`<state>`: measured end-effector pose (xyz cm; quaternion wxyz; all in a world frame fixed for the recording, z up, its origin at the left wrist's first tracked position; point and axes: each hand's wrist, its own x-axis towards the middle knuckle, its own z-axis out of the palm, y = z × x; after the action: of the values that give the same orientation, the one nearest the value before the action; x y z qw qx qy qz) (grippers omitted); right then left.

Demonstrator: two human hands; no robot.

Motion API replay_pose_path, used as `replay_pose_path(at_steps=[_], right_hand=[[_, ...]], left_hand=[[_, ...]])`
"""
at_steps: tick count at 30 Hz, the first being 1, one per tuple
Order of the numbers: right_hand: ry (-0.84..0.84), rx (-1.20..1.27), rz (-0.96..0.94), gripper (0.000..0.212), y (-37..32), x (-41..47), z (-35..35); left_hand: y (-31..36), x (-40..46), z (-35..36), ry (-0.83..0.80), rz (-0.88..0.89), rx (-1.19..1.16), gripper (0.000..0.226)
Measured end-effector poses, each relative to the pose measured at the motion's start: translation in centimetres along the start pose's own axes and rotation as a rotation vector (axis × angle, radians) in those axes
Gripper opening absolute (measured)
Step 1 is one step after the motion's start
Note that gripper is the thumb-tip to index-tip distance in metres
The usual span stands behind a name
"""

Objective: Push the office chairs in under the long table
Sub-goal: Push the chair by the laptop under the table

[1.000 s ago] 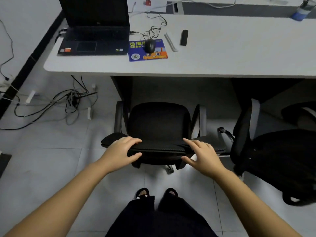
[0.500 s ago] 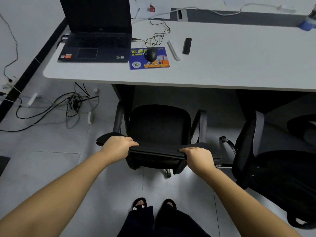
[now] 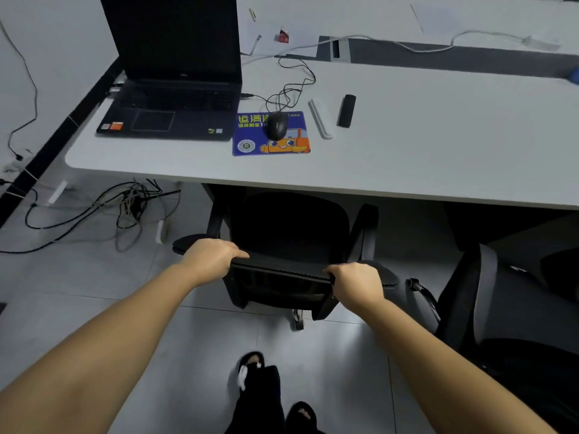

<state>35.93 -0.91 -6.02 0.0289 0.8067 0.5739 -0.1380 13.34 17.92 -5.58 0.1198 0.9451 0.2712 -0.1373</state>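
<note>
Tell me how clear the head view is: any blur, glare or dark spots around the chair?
Head view: far table edge is smeared; the seat under the table is lost in shadow; wide-angle bending curves the near edge. Both hands, left and right, and the chair back read sharp. No glare.

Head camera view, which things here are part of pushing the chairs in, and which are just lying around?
Part of the job:
- office chair, backrest top gripped by left hand and right hand
- second chair, at the right
- long table

Just lying about:
- laptop
- mouse on mouse pad
- floor cables
</note>
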Motion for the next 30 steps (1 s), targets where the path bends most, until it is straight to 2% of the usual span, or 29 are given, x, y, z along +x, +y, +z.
replay_pose_path(at_steps=[15, 30], right_hand=[[-0.005, -0.064, 0.007, 0.033, 4.8, 13.3, -4.3], [-0.001, -0.029, -0.065, 0.026, 6.9, 15.6, -4.9]], left_hand=[[-4.5, 13.0, -3.9, 0.037, -0.037, -0.057, 0.052], [-3.6, 14.1, -5.5, -0.042, -0.055, -0.046, 0.054]])
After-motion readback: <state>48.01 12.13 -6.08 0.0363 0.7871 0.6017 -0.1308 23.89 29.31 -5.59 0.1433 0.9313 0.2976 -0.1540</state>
